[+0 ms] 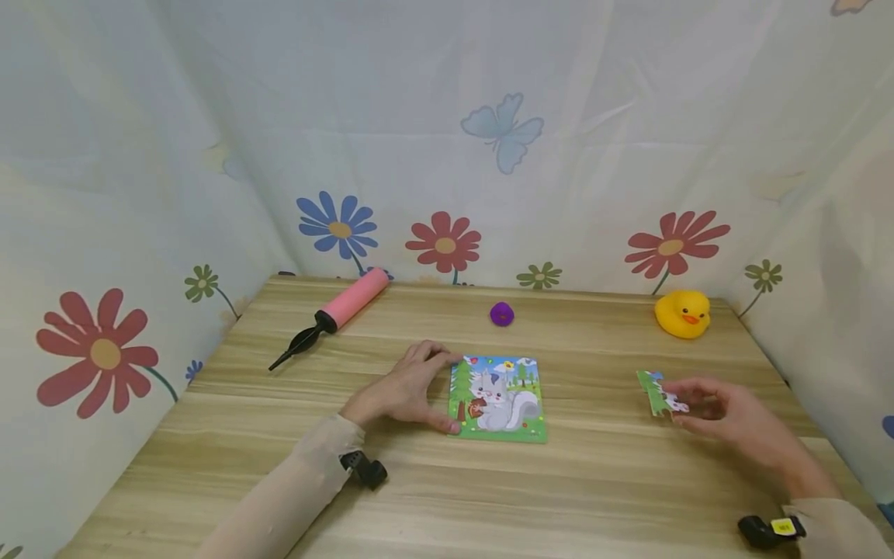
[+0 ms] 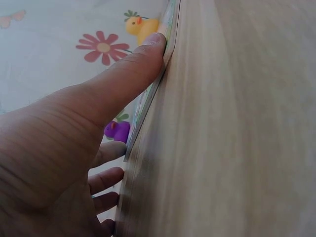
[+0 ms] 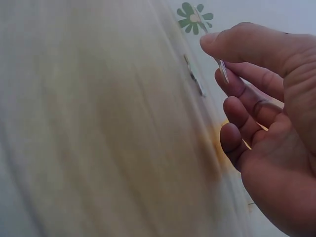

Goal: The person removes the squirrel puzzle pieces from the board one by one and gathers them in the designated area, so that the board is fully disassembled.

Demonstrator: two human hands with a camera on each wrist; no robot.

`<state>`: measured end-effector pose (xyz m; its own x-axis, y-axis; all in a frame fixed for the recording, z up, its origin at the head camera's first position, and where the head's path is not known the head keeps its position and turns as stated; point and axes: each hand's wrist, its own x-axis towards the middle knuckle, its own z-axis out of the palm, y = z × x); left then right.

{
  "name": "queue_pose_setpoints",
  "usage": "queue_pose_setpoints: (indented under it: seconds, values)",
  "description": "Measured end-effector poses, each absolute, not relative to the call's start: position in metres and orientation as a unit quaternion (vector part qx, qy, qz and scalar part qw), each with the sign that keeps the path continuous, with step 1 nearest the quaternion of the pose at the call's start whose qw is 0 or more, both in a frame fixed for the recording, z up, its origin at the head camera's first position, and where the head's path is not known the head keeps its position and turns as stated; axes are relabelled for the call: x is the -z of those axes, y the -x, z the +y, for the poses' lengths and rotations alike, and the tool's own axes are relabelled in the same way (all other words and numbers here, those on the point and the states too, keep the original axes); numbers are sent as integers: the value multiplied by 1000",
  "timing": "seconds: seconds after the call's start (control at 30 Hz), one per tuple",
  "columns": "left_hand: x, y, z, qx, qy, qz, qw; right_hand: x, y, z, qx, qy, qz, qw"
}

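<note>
A square squirrel picture puzzle point(image 1: 497, 400) lies flat on the table. My left hand point(image 1: 408, 388) rests at its left side, thumb on the near corner and forefinger touching the far corner. In the left wrist view that thumb point(image 2: 131, 74) stretches straight along the board's thin edge point(image 2: 148, 101). To the right, my right hand point(image 1: 729, 419) pinches a puzzle piece point(image 1: 676, 403) between thumb and fingers. The right wrist view shows this held piece point(image 3: 222, 71) edge-on, partly hidden by the thumb. Another piece point(image 1: 655, 394) appears just left of it, seemingly on the table.
A pink hand pump point(image 1: 356, 298) with a black nozzle lies at the back left. Behind the puzzle sits a small purple toy point(image 1: 501, 314). A yellow rubber duck point(image 1: 683, 314) stands at the back right. Printed cloth point(image 1: 559, 194) hangs behind the wooden table point(image 1: 573, 497).
</note>
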<state>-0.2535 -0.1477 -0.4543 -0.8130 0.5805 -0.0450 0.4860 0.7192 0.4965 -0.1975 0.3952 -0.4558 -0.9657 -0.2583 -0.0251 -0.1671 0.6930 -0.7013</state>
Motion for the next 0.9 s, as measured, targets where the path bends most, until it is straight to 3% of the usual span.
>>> queue_pose_setpoints:
  seconds: [0.9]
  values:
    - [455,253,-146,-239,-291,921,95,470,196,400,367,159,913,81]
